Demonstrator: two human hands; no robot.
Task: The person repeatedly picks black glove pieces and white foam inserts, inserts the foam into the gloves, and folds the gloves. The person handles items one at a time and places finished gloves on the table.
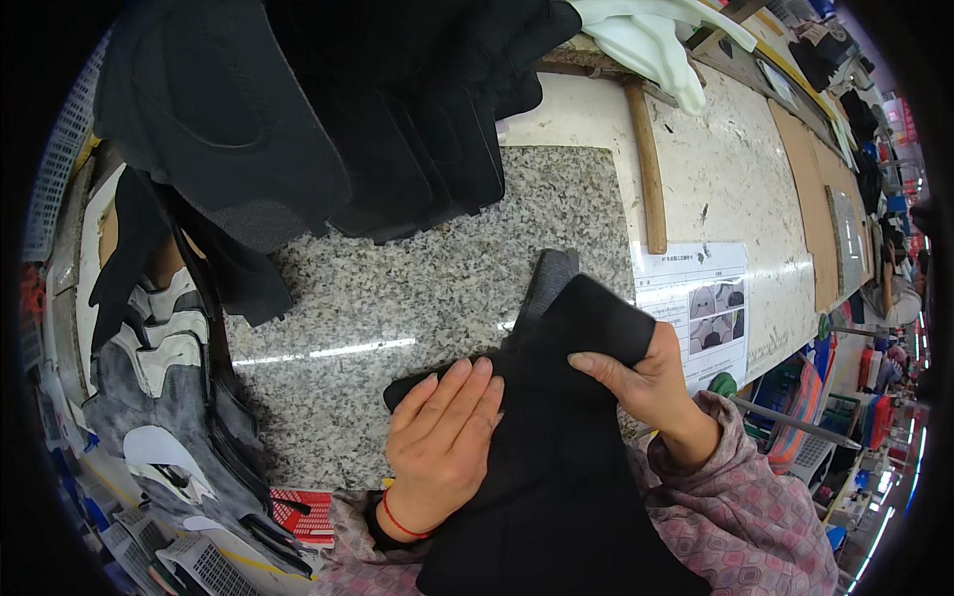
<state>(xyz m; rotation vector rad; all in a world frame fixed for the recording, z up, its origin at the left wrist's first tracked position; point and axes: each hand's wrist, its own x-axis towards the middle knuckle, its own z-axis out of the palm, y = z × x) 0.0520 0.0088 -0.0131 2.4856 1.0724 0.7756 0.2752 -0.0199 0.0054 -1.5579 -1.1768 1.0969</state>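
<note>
Black fabric (561, 467) lies partly over the granite slab (318, 422) before you; it looks light, soft and floppy, so its edges seem the best hold. Your left hand (440, 432) lies flat on it, fingers extended; your right hand (648, 380) pinches its upper-right edge.

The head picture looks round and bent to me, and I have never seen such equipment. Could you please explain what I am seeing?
There is no robot: a person works with two bare hands. A wide fisheye camera worn on the head looks down at them, so straight edges bend near the rim. The left hand lies flat on a black piece; the right hand grips its edge, thumb on top. Beyond the hands, a black pile covers part of a speckled stone slab. Grey-and-white pieces are at left; a wooden stick and printed sheet at right.
</note>
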